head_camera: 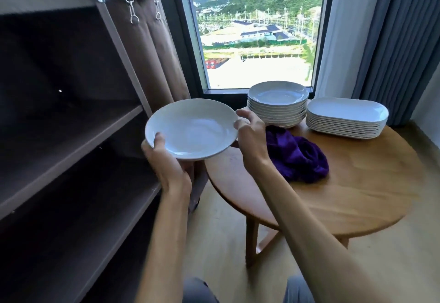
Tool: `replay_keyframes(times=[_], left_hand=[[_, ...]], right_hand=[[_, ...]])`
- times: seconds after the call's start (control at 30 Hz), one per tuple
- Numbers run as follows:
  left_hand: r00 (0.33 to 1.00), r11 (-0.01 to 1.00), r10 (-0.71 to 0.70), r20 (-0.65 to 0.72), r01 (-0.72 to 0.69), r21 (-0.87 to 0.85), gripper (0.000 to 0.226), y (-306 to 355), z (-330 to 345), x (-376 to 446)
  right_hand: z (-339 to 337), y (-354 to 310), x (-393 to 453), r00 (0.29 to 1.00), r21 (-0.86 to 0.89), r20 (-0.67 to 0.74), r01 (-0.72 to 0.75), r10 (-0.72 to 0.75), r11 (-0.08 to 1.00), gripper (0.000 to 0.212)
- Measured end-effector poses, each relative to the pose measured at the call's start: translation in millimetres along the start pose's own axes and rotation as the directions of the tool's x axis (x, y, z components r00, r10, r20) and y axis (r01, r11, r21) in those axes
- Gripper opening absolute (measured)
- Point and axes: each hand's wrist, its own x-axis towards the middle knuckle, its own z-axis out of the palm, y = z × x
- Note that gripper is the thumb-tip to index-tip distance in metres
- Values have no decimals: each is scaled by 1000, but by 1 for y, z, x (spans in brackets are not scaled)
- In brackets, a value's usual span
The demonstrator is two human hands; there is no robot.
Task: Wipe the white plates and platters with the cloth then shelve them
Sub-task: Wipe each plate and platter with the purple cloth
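By the window, a brown shelf stands left, then the left hand and right hand each grasp the plate's rim, with cloth, plate stack and platters on the table right.

We're looking from head height, forward and down, wide-angle and close. The shelf unit fills the left of the frame, the round surface sits right of centre, and the window stands top centre.
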Motion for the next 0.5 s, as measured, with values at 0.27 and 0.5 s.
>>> replay_keyframes(times=[0.27, 0.5], left_hand=[[836, 817, 508, -206, -393, 421, 21, 119, -93, -6], [613, 713, 640, -462, -250, 655, 38, 197, -210, -24]], right_hand=[[127, -45, -42, 961, 119, 270, 36, -67, 992, 36], [251, -59, -126, 734, 54, 680, -51, 1, 997, 34]])
